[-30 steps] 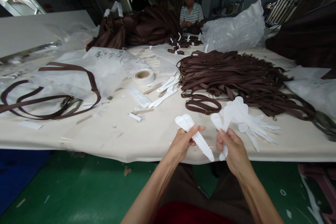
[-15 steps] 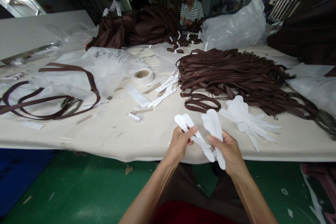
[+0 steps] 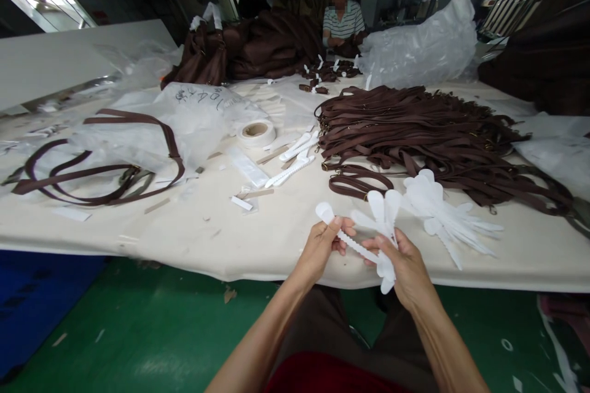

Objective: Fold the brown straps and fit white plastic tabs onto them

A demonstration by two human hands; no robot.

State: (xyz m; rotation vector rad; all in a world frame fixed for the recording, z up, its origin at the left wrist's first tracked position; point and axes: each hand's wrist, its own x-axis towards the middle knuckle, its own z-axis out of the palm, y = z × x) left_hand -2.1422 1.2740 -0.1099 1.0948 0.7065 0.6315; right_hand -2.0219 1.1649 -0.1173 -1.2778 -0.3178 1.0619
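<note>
The left hand (image 3: 322,247) is nearly closed: thumb and index finger pinch a single white strip (image 3: 325,213) just below its rounded head, and the other fingers are loosely curled. The strip has a scalloped edge and slants down to the right, its lower part reaching the strips in the right hand (image 3: 402,263). The right hand is partly closed and grips a fan of white strips (image 3: 392,205) between thumb and fingers; the rounded heads spread upward, and the lower ends project below the grip. One strip in the fan is blurred. Both hands are in front of the body, above the near edge of the table (image 3: 184,230).

A loose pile of white strips (image 3: 431,207) lies on the table just beyond and to the right of the right hand — heads toward the rear left, ends spread toward the right. Behind it lies a large stack of brown straps (image 3: 401,126) with metal fittings. A looped brown strap (image 3: 357,182) lies at the front left of the stack.

Left of the stack are further white strips (image 3: 295,163), a roll of white tape (image 3: 256,134) lying flat, and a flat clear packet (image 3: 247,167). A long brown strap (image 3: 173,146) curves over plastic sheeting at the left. At the far side — beyond small brown bundles (image 3: 329,71) — sits a person (image 3: 345,21) in a striped shirt, beside a clear plastic bag (image 3: 417,43).
</note>
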